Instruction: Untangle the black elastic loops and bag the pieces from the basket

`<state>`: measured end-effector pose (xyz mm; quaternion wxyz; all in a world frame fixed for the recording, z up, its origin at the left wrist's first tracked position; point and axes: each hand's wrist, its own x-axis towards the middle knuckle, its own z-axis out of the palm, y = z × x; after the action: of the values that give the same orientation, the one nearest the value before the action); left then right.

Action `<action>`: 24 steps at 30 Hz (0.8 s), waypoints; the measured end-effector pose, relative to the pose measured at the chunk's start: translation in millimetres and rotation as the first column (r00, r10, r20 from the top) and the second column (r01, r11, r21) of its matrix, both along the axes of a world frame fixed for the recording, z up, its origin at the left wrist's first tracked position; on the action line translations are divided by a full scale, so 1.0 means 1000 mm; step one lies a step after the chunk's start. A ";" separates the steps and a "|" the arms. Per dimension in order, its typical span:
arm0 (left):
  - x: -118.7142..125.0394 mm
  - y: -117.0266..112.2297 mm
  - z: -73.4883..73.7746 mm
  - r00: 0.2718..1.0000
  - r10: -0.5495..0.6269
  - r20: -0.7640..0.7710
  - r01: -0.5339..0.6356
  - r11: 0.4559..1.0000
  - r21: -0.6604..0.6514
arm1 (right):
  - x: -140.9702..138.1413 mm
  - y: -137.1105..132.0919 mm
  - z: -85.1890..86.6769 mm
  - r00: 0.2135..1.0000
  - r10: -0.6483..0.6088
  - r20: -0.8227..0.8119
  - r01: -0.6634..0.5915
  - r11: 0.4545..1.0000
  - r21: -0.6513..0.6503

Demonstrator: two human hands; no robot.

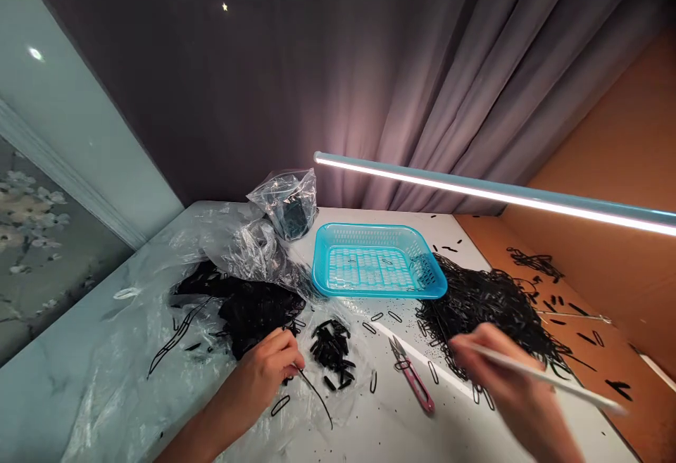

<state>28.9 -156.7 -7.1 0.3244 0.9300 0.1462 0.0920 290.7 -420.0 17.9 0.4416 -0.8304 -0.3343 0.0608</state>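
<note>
My left hand point(268, 364) is closed in a pinch on a thin black cord point(320, 396), whose free end curves down to the right. My right hand point(501, 368), blurred by motion, grips a slim white stick point(554, 378). It is over the near side of a big heap of black loops point(486, 294). Close to my left hand lie a pile of short black pieces point(332, 347) and a larger black mass point(248, 312) on clear plastic. Thread snips point(415, 378) with pinkish-red handles rest between my hands, blades pointing away.
A blue basket point(380, 295) stands at the table's back. Behind the black mass are crumpled clear plastic point(253, 245) and a clear bag with dark contents point(293, 213). A lit tube lamp point(475, 188) spans the right above the table. Loose loops point(394, 316) are scattered about.
</note>
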 end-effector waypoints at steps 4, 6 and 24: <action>-0.001 -0.001 -0.018 0.997 -0.060 -0.052 0.069 0.981 0.182 | -0.064 0.032 -0.041 0.846 0.479 -0.232 -0.474 0.877 0.082; 0.001 -0.001 -0.021 0.996 -0.064 -0.063 0.077 0.968 0.239 | -0.078 0.039 -0.053 0.835 0.456 -0.309 -0.444 0.889 0.114; 0.165 -0.004 0.079 0.980 -0.173 0.104 0.165 0.983 0.078 | -0.017 0.002 -0.034 0.975 0.078 -0.208 -0.058 0.993 0.101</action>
<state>193.5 -160.9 71.4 0.3063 0.9432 0.0454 0.1202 274.0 -418.3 -16.2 0.5112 -0.7854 -0.3162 0.1481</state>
